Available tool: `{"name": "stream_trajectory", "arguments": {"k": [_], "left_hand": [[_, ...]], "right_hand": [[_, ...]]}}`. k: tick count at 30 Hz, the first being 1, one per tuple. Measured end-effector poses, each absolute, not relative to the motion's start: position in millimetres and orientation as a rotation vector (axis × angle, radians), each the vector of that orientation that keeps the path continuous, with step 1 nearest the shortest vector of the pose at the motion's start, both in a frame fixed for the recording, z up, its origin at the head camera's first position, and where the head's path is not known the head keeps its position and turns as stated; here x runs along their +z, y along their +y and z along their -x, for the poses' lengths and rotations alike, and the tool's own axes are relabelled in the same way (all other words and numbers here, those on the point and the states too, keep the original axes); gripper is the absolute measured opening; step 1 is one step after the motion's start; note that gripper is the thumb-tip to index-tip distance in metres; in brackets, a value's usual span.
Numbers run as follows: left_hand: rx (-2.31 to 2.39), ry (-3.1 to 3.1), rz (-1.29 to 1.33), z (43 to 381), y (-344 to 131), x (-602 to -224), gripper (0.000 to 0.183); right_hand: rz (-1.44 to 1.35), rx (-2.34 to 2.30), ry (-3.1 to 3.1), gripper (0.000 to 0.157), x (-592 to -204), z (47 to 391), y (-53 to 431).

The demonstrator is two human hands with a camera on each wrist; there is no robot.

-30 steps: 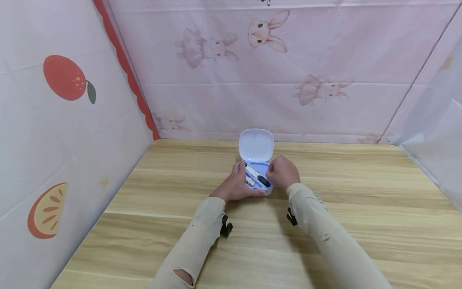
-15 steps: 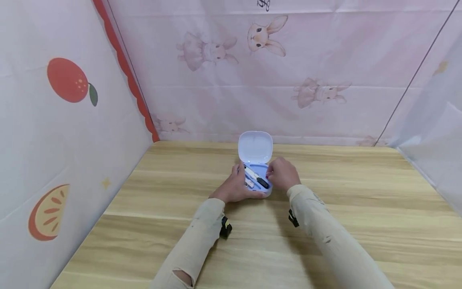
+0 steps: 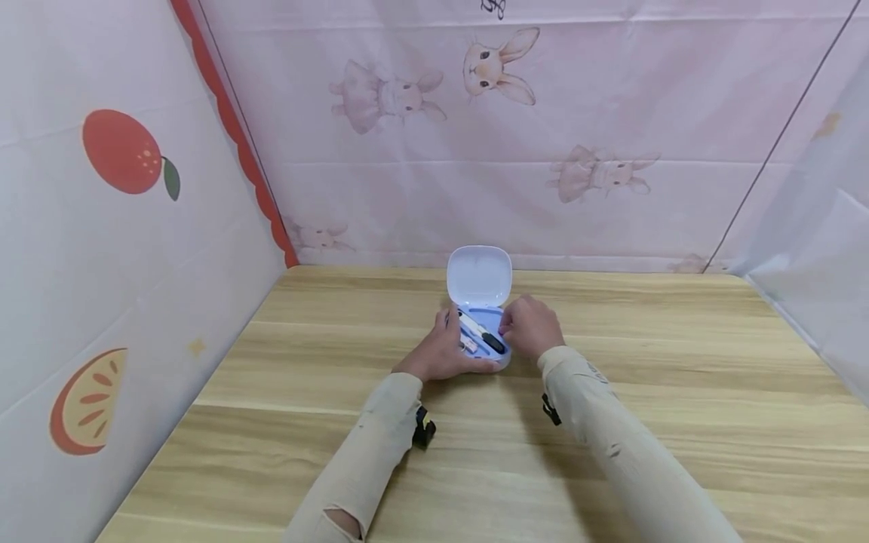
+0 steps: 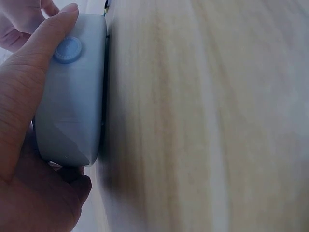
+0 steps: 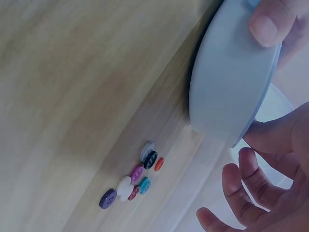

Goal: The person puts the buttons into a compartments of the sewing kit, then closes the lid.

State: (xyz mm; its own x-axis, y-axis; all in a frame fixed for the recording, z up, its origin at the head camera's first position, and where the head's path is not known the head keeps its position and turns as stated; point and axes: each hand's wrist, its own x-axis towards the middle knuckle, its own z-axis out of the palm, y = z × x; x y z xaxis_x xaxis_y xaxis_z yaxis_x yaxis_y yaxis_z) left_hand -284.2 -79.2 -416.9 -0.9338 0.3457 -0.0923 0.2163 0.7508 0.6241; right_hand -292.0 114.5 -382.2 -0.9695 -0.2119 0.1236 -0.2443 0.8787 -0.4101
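A light-blue hinged case (image 3: 480,311) stands on the table with its white lid (image 3: 479,276) up. My left hand (image 3: 444,351) holds it from the left, thumb along the front beside the round blue latch (image 4: 68,50). Inside lie a slim white tool with a black end (image 3: 493,343) and a small whitish item (image 3: 468,345). My right hand (image 3: 534,327) is at the case's right rim, thumb and forefinger brought together just inside. A tiny magenta piece (image 3: 503,329) shows at those fingertips; its kind is too small to make out. The right hand's other fingers (image 5: 236,186) are loosely bent.
Several loose buttons lie on the table beside the case in the right wrist view, among them a purple button (image 5: 107,198), a white button (image 5: 124,188) and a teal button (image 5: 145,185). Behind the wooden table (image 3: 339,452) hangs a pink rabbit-print cloth (image 3: 407,188).
My right hand's fingertips have shifted slightly at the case's right side, and the magenta piece has come into sight there. The left hand and the case stay put.
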Motion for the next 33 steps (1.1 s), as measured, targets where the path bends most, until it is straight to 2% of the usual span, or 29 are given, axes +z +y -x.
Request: {"name": "stream_trajectory", "arguments": {"k": [21, 33], "left_hand": [[0.993, 2.749, -0.489, 281.1, -79.7, -413.3, 0.139], [0.972, 2.756, -0.462, 280.8, -78.8, -413.4, 0.139]], "right_hand": [[-0.386, 0.695, -2.962, 0.007, -383.3, 293.1, 115.4], [-0.345, 0.98, -2.911, 0.008, -363.1, 286.3, 147.2]]}}
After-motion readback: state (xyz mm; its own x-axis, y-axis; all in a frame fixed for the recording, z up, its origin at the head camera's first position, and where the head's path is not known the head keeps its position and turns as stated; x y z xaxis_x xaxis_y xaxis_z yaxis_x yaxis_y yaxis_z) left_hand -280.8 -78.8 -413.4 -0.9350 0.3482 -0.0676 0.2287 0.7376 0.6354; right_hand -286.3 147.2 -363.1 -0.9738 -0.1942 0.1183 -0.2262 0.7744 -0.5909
